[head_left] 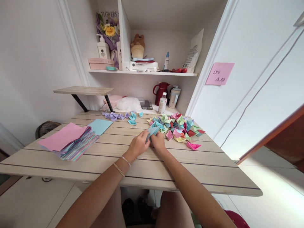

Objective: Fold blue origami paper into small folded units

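Observation:
Both hands meet over the middle of the table around a partly folded piece of light blue paper (153, 130). My left hand (140, 142) is closed on its left side, and my right hand (158, 141) grips its lower right edge. The fingertips are partly hidden behind the hands. Just beyond and to the right lies a heap of folded paper boats (177, 126) in many colours, with a bright pink boat (193, 145) at its near edge. Several purple folded papers (114, 116) and a few blue ones (132, 116) lie farther back on the left.
A stack of coloured paper sheets (71, 139) and a flat blue sheet (101, 126) lie on the left of the slatted table (147, 171). A small raised shelf (83, 91) stands behind them. At the back are a bottle (162, 104), a red jug (162, 91) and a tumbler (174, 96).

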`<state>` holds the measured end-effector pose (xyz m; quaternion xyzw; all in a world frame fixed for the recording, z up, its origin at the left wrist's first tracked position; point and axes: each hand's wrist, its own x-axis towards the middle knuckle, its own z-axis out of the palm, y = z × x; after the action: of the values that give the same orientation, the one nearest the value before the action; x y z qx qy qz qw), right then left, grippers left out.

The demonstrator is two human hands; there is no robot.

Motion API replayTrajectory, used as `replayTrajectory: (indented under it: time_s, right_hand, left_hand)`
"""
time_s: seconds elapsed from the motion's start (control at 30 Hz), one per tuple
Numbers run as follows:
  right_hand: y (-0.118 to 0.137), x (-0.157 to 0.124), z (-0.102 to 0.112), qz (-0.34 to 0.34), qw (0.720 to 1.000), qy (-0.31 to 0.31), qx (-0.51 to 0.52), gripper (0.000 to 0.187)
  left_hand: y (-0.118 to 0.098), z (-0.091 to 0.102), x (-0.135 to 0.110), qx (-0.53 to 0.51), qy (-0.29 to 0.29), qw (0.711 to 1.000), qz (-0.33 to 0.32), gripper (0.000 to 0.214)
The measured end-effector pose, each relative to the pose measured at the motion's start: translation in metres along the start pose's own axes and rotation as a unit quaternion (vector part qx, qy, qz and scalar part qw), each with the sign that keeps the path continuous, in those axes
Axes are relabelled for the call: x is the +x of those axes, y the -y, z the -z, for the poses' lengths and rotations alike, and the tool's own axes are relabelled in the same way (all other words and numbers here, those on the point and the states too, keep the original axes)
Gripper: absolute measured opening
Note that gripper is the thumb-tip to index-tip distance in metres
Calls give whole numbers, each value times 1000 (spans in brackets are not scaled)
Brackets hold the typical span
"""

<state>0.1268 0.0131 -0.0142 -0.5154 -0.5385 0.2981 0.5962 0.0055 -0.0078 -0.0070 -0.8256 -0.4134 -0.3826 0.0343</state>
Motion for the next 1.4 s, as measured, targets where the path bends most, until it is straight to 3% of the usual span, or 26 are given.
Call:
replayTrajectory:
  time_s: [0.17, 0.3, 0.53, 0.67, 0.73, 0.83, 0.93, 1.07, 1.23, 1.4]
  right_hand:
    - [-5, 5, 6, 10, 999, -28, -14, 12]
    - [2, 4, 10, 75, 991, -26, -111, 13]
    - [12, -4, 6, 162, 969, 65, -173, 22]
    - [10, -2, 7, 161, 968, 61, -180, 29]
    - [8, 0, 7, 154, 969, 64, -180, 30]
    - [6, 1, 6, 139, 972, 56, -179, 30]
    - [6, -1, 2, 140, 972, 61, -180, 26]
    - [9, -4, -1, 141, 972, 88, -165, 26]
    - [8, -4, 2, 106, 982, 30, -151, 29]
    - [4, 2, 8, 94, 991, -5, -92, 26]
  left_hand:
    - [-4, 2, -2, -100, -9, 995, -23, 46]
    - [-4, 0, -1, -184, -10, 982, 46, 53]
    - [2, -7, 5, -379, -37, 900, 213, 57]
    - [7, -10, 6, -423, -37, 874, 236, 47]
    - [8, -10, 6, -398, -30, 887, 231, 44]
    - [9, -8, 5, -279, -35, 929, 242, 36]
    - [11, -6, 5, -190, -54, 950, 242, 27]
    - [14, -5, 5, -195, -86, 952, 219, 33]
    - [12, -5, 4, -214, -46, 965, 141, 44]
    - [7, -5, 4, -245, -37, 953, 176, 38]
